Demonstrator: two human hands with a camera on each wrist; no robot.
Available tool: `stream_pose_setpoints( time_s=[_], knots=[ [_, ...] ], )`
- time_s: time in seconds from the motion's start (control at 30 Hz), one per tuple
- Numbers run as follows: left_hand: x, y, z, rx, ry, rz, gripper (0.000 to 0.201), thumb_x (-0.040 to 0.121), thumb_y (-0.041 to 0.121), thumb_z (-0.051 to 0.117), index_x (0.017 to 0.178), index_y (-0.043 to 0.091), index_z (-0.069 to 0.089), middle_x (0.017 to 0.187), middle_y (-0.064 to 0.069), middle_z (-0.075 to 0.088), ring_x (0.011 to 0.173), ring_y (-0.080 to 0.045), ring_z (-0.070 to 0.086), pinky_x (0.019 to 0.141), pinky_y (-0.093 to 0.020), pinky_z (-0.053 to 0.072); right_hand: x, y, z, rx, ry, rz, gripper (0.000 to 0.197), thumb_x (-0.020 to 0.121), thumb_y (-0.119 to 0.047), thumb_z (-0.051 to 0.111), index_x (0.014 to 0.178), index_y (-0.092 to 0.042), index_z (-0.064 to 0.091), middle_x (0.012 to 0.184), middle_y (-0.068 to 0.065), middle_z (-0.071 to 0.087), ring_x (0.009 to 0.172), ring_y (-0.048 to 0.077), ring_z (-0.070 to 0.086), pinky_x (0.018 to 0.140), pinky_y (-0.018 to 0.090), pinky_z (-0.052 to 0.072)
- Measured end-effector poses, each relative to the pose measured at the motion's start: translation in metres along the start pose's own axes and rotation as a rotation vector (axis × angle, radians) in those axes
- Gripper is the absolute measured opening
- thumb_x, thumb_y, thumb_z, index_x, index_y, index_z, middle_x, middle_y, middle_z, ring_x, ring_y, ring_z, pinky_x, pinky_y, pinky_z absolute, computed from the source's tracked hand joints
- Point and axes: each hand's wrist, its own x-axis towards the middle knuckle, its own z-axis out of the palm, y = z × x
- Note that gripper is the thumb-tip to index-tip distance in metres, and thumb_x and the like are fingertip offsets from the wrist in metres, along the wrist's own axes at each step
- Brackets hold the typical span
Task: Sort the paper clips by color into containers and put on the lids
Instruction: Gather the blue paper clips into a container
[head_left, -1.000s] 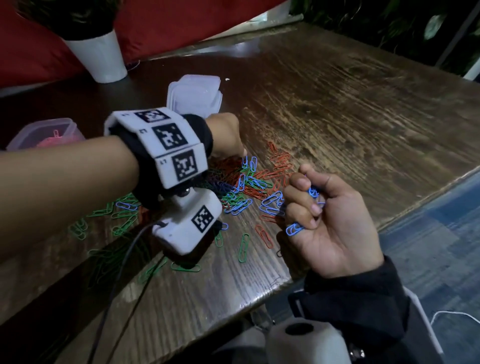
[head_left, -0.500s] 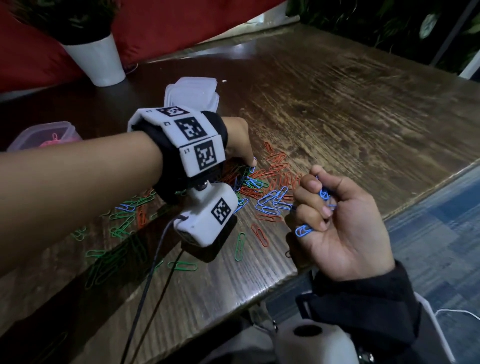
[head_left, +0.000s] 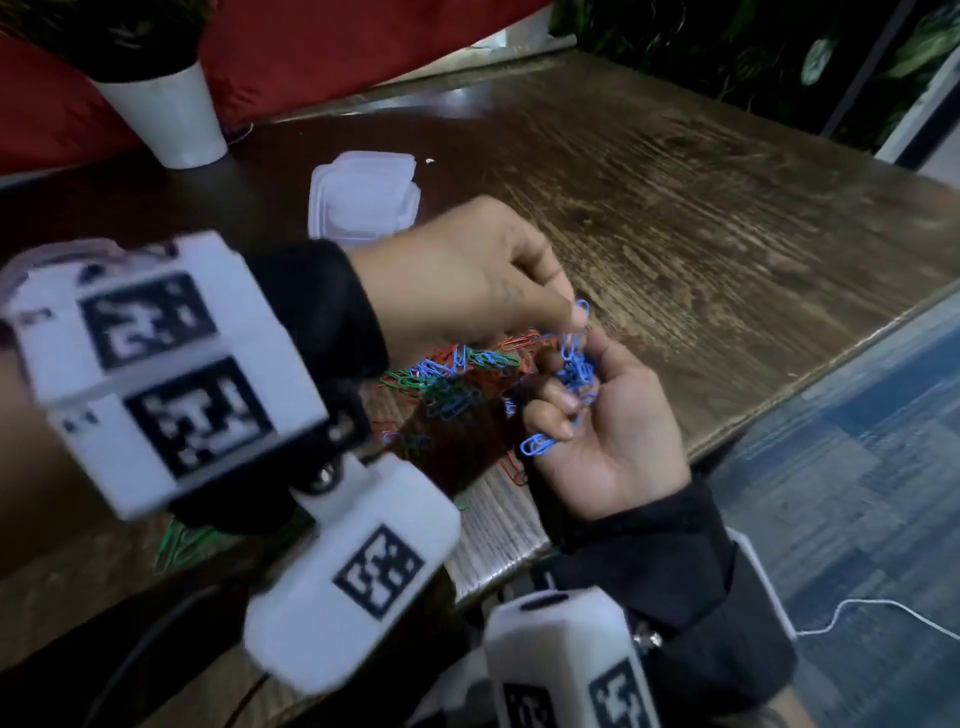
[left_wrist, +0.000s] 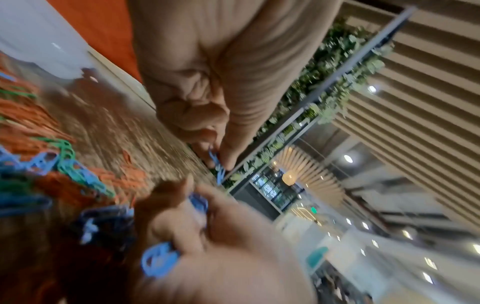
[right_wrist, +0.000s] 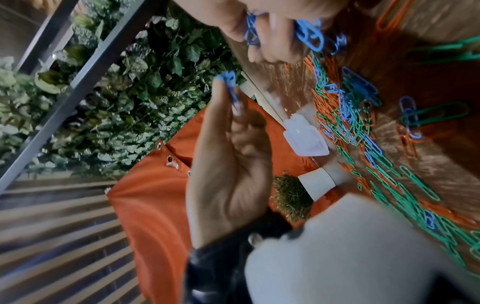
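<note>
Dark wooden table (head_left: 701, 218), worn grain, red backdrop behind. Left hand (head_left: 467, 275) pinches a few blue clips (head_left: 576, 325) between thumb and fingertip, just above the right palm. Right hand (head_left: 608, 431), palm up at the table edge, fingers curled round a bunch of blue paper clips (head_left: 574, 371). Mixed pile of clips (head_left: 452, 374), orange, green, blue, on the table beside both hands. Clear stacked containers (head_left: 363, 195) beyond; white plant pot (head_left: 166, 114) far left.
</note>
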Motion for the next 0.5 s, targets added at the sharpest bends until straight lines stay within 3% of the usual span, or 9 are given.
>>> stream_pose_setpoints(
  time_s=[0.13,0.23,0.33,0.43,0.5],
  knots=[
    [-0.001,-0.001,0.021,-0.034,0.046,0.010,0.015,0.079,0.009,0.071,0.068,0.012,0.061,0.055,-0.006,0.056,0.049,-0.012,0.052,0.040,-0.013,0.037,-0.002,0.005,0.005,-0.032,-0.059,-0.072,0.035,0.099,-0.022,0.026,0.081,-0.016,0.055,0.044,-0.005,0.035,0.027,-0.001,0.025,0.024,0.007,0.013],
    [-0.002,0.000,0.018,-0.108,-0.004,0.022,0.009,0.079,0.004,0.069,0.072,0.005,0.064,0.060,-0.008,0.058,0.045,-0.006,0.051,0.039,-0.011,0.037,-0.003,-0.005,-0.004,-0.021,-0.024,-0.049,0.036,0.100,-0.030,0.027,0.075,-0.015,0.047,0.053,-0.003,0.037,0.026,0.000,0.025,0.024,0.009,0.015],
    [-0.003,0.001,0.015,-0.157,-0.066,0.023,0.006,0.083,0.006,0.065,0.078,0.003,0.065,0.065,-0.007,0.059,0.046,-0.002,0.046,0.038,-0.009,0.035,-0.006,-0.016,-0.013,-0.036,-0.006,-0.038,0.039,0.099,-0.034,0.027,0.068,-0.015,0.042,0.046,-0.004,0.040,0.025,0.002,0.025,0.028,0.010,0.012],
    [0.002,-0.011,0.004,-0.134,0.045,0.024,0.008,0.082,0.012,0.066,0.075,0.008,0.064,0.066,-0.008,0.057,0.047,-0.005,0.043,0.037,-0.011,0.031,-0.009,-0.033,-0.020,-0.032,-0.011,-0.074,0.028,0.086,-0.025,0.036,0.062,-0.014,0.043,0.046,-0.003,0.041,0.026,0.003,0.026,0.029,0.010,0.012],
    [0.005,-0.021,-0.001,0.061,0.009,0.045,0.007,0.076,0.013,0.073,0.076,0.012,0.067,0.069,-0.012,0.061,0.052,-0.009,0.046,0.047,-0.014,0.037,-0.011,-0.048,-0.025,-0.039,0.015,-0.127,0.019,0.075,-0.025,0.042,0.059,-0.015,0.044,0.047,-0.003,0.041,0.026,0.003,0.027,0.028,0.012,0.013]
  ],
)
